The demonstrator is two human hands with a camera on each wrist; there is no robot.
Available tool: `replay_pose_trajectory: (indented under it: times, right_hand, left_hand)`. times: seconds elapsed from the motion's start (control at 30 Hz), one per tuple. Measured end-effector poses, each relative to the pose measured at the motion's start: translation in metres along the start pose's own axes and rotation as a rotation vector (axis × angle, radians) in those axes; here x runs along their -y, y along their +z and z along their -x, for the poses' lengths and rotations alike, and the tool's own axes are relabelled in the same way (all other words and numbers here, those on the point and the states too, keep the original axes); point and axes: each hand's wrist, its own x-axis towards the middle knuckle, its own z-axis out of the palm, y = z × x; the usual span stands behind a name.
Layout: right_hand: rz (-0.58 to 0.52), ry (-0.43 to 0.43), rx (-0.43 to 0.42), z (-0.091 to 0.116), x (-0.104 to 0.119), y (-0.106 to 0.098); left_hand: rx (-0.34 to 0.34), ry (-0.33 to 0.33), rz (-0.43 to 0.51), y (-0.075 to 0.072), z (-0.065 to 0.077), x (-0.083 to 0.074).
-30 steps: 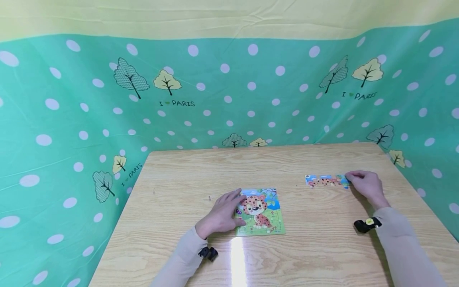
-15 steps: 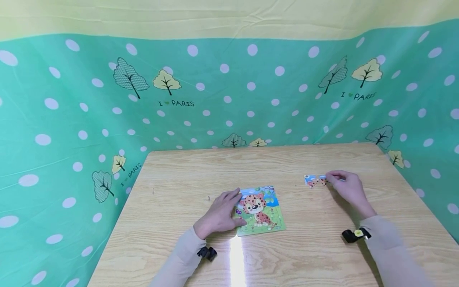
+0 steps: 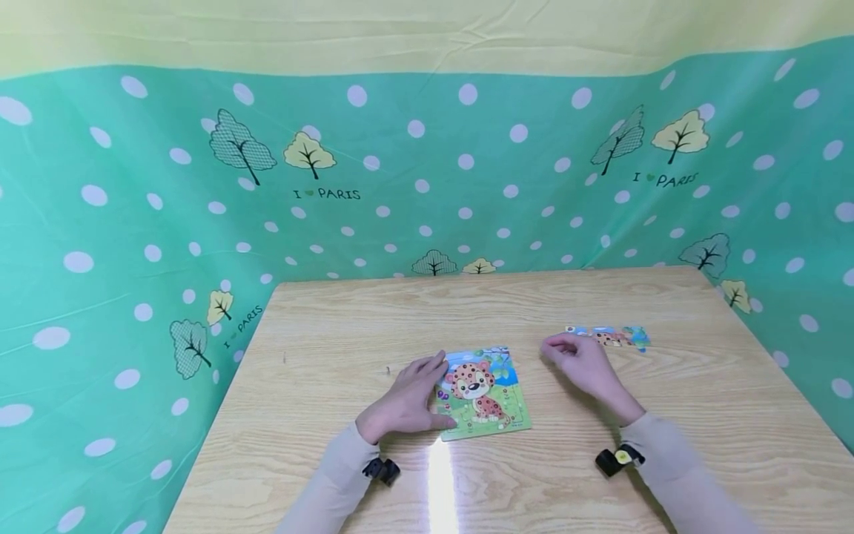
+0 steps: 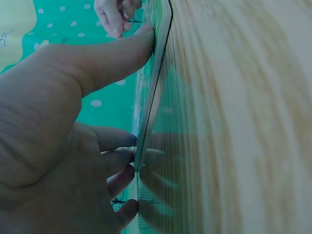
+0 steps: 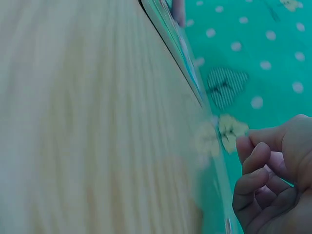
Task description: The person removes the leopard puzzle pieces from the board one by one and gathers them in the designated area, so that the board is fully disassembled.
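A square leopard-cub picture puzzle [image 3: 483,397] lies flat on the wooden table, in front of the person. Over its left side rests the left hand [image 3: 408,397], fingers spread. In the left wrist view that hand's thumb [image 4: 112,61] touches the board's face, and the fingertips meet its edge. Between the board and a row of loose jigsaw pieces [image 3: 617,339] is the right hand [image 3: 583,363], partly covering the row's left end. The right wrist view has its fingers [image 5: 251,190] curled, thumb against the index finger, with nothing visible between them.
The wooden table [image 3: 347,319] reaches back to a green dotted curtain [image 3: 400,185] printed with trees. A bright streak of reflected light crosses the tabletop below the board. Each wrist wears a black camera strap.
The right hand has moved left and nearer from the right end of the piece row, leaving the pieces on the table. The board has turned slightly under the left hand.
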Motion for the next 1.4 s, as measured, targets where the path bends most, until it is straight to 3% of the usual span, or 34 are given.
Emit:
replay_pose_trajectory:
  times: [0.37,0.8,1.13,1.4]
  right_hand:
    - [-0.095,-0.030,0.095,0.005,0.032,0.041]
    - [-0.118,-0.076,0.180,0.007,0.058,0.068]
    - [0.021,-0.292,0.336,0.010,0.073,0.088]
    - [0.171,-0.358,0.388,0.009,0.080,0.093]
  left_hand:
    - [-0.011,-0.018,0.002,0.002,-0.001,0.000]
    - [-0.015,-0.010,0.005,0.002,-0.002,0.001]
    - [-0.018,0.005,0.002,0.002,-0.002,0.004]
    - [-0.012,0.004,-0.007,0.001,-0.001,0.002]
